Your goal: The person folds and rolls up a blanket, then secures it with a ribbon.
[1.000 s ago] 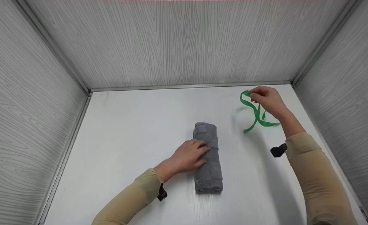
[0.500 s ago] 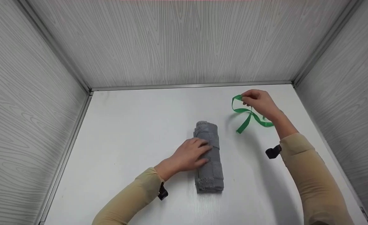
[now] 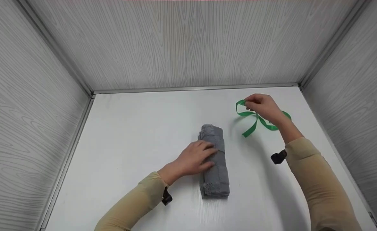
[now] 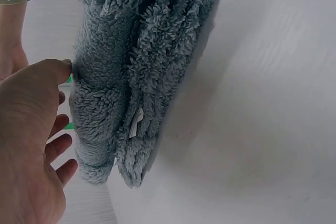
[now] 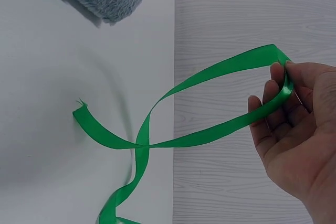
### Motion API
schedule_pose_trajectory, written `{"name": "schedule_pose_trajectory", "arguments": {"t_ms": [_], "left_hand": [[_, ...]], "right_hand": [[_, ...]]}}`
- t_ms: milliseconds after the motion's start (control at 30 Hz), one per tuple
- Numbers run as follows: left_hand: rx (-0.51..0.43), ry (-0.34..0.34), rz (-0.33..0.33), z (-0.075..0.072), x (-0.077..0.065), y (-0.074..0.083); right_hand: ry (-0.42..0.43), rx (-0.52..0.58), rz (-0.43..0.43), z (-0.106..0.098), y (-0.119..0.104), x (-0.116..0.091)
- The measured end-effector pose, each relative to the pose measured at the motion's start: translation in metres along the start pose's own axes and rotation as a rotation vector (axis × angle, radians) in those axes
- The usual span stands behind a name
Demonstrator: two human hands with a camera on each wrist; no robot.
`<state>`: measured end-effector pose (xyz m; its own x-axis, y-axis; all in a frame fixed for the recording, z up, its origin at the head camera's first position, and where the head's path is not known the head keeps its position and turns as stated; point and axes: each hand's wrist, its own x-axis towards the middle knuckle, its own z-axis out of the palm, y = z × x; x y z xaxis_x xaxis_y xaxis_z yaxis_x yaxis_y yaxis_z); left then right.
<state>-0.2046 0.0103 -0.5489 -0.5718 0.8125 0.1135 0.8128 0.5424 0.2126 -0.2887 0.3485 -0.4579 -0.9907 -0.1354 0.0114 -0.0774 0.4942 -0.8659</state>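
Observation:
A grey fluffy towel (image 3: pixel 219 176), folded into a long bundle, lies on the white table. My left hand (image 3: pixel 193 158) rests on its left side, fingers spread over the top. Up close in the left wrist view, a small white label (image 4: pixel 136 123) shows in the towel's pile. At the far right, my right hand (image 3: pixel 265 108) pinches a green ribbon (image 3: pixel 250 130) between thumb and forefinger, above the table. From that pinch the ribbon (image 5: pixel 215 134) hangs in a loop that crosses itself, with one frayed end free. Part of the ribbon is hidden behind the right hand and wrist.
Pale wood-grain panels (image 3: pixel 182 45) wall in the table at the back and both sides, with grey metal strips along their joints. White table surface (image 3: pixel 127 138) stretches left of the towel. A gap of table separates towel and ribbon.
My right hand has moved left and slightly nearer, bringing the ribbon closer to the towel. My left hand stays on the towel, which has barely shifted.

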Motion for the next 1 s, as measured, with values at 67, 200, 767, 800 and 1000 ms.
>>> {"name": "schedule_pose_trajectory", "arguments": {"t_ms": [67,200,767,800,1000], "left_hand": [[-0.026,0.011,-0.016,-0.003,0.002,-0.001],[-0.116,0.047,-0.075,-0.014,0.009,-0.004],[-1.079,0.15,-0.383,-0.073,0.085,-0.037],[-1.113,0.138,-0.412,-0.072,0.086,-0.038],[-1.209,0.183,-0.481,-0.071,0.08,-0.053]], "right_hand": [[-0.008,-0.005,-0.004,0.001,-0.001,-0.001],[-0.029,-0.025,0.002,0.004,-0.005,-0.002],[-0.252,-0.014,-0.092,0.056,-0.051,0.005],[-0.254,-0.012,-0.1,0.058,-0.052,0.006],[-0.201,0.011,-0.092,0.052,-0.051,0.006]]}}
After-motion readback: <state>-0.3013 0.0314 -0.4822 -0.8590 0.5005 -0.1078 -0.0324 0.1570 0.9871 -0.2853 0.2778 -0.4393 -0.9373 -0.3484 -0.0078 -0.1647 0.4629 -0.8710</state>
